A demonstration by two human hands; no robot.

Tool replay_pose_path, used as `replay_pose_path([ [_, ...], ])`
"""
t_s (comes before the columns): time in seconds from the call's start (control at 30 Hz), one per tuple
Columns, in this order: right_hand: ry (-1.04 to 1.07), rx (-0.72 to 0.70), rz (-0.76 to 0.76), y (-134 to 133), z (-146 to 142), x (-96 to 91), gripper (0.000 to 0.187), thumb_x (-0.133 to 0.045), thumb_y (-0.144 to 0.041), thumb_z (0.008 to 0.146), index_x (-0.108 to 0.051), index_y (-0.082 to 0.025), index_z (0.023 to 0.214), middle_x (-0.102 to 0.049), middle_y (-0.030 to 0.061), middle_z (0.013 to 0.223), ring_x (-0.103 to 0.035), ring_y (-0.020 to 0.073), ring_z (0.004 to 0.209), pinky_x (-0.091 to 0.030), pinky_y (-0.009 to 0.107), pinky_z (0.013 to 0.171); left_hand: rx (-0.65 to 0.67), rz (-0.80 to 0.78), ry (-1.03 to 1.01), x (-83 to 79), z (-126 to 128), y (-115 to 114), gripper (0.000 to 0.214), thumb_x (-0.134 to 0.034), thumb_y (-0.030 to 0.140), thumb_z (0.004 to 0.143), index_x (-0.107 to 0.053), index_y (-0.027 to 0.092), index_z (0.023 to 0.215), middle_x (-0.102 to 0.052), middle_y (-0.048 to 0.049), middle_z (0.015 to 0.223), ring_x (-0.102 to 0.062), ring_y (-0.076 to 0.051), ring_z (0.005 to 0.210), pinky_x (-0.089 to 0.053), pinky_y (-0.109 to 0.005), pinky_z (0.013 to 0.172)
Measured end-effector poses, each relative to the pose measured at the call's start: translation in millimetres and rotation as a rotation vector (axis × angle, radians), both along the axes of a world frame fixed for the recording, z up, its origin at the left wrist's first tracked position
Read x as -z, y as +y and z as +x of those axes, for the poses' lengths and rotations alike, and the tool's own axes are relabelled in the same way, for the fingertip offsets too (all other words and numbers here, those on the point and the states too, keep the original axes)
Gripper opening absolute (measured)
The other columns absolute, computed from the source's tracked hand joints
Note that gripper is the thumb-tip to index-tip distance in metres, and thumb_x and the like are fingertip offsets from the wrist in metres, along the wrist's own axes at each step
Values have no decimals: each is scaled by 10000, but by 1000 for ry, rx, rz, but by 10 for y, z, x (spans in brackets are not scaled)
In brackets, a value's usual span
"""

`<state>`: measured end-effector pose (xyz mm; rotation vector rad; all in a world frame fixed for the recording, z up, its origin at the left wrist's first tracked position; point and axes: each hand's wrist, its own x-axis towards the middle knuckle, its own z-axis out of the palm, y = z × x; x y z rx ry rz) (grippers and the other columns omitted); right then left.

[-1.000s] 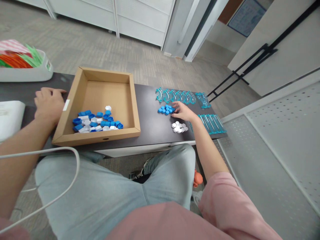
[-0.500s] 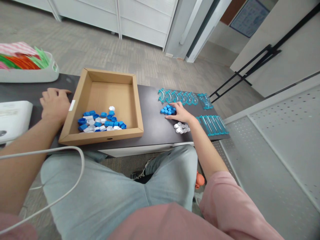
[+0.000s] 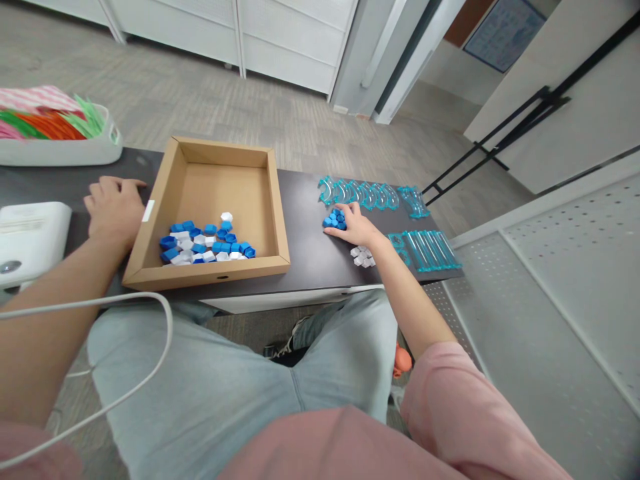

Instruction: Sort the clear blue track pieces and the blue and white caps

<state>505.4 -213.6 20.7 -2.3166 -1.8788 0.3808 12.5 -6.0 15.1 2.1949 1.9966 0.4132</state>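
My right hand (image 3: pixel 356 223) curls around a small cluster of blue hexagonal pieces (image 3: pixel 335 219) on the dark table, its thumb at the near side and its fingers at the far side. Part of the cluster is hidden under the palm. Just below that wrist lies a group of white hexagonal pieces (image 3: pixel 363 256). My left hand (image 3: pixel 115 210) rests on the table against the left side of a cardboard box (image 3: pixel 283 220), fingers apart and holding nothing. Inside the box, blue and white hexagonal pieces (image 3: pixel 205 247) lie loose along the near side.
Clear teal curved pieces (image 3: pixel 357 193) line the table's far edge, with teal straight tubes (image 3: pixel 433 251) and more teal parts (image 3: pixel 413 201) at the right. At left are a white bin (image 3: pixel 60 152) of colourful strips and a white device (image 3: pixel 35 233). A white cable (image 3: pixel 167 327) loops in front.
My right hand has closed in a little around the blue pieces and covers more of the white group. My left hand stays beside the box. The whole view has shifted slightly.
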Motion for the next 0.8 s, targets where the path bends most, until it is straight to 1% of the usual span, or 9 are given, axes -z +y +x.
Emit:
replay_pose_path([
  [0.1,30,10,91,-37,34,-65,982,-778,-767,960,-473,-245,1733,-470,231,1670,-753,457,1346,-613,612,1171,12,17,-8,25,-17,10,652,-348,302,1104,-633,20,1617,-470,-397,1670,-443,-544,1581,-395,-745,1284],
  [0.17,64,-37,222,-21,-15,-145,821,-722,-718,1020,-550,-243,1666,-519,218,1624,-722,431,1363,-606,597,1160,12,13,-13,23,-18,7,637,-374,300,1101,-630,30,1619,-469,-385,1676,-440,-533,1580,-390,-728,1289],
  [0.23,131,-162,346,52,-184,-246,620,-670,-646,1078,-648,-245,1551,-618,187,1506,-717,376,1284,-609,547,1107,11,3,-19,8,-11,-4,633,-370,301,1110,-620,37,1628,-467,-378,1681,-436,-520,1578,-382,-714,1293],
  [0.3,209,-341,400,187,-484,-345,470,-647,-575,1115,-713,-239,1436,-708,142,1350,-711,314,1143,-595,479,1040,10,-7,-23,-17,0,-21,636,-356,307,1118,-613,32,1632,-465,-377,1683,-432,-517,1577,-366,-706,1300],
  [0.37,240,-512,382,380,-880,-411,364,-648,-485,1128,-738,-227,1368,-748,108,1255,-695,274,1061,-561,427,1000,8,-15,-28,-45,12,-40,644,-355,306,1116,-605,16,1633,-461,-378,1686,-425,-524,1580,-349,-700,1310],
  [0.43,196,-639,329,623,-1303,-422,293,-641,-351,1120,-738,-219,1363,-757,101,1279,-702,271,1104,-531,399,988,17,-25,-33,-67,17,-53,649,-352,300,1113,-596,8,1639,-458,-381,1690,-420,-524,1582,-341,-695,1314],
  [0.57,24,-737,207,1145,-1959,-296,424,-614,-121,1046,-716,-251,1436,-727,102,1453,-717,293,1218,-513,383,944,27,-34,-32,-75,6,-48,641,-384,293,1099,-598,23,1640,-455,-395,1689,-421,-513,1575,-348,-701,1300],
  [0.67,-40,-760,144,1395,-2181,-177,342,-615,-97,1044,-734,-235,1333,-753,110,1423,-722,294,1206,-503,378,923,9,-29,-17,-58,-5,-31,657,-380,312,1090,-597,33,1644,-444,-391,1699,-417,-529,1579,-351,-708,1298],
  [0.8,28,-732,161,1405,-2204,-157,178,-657,-147,1038,-690,-211,1201,-801,118,1278,-711,290,1133,-490,373,905,11,-29,-12,-55,1,-41,672,-343,343,1107,-594,37,1651,-442,-379,1715,-406,-544,1592,-359,-717,1306],
])
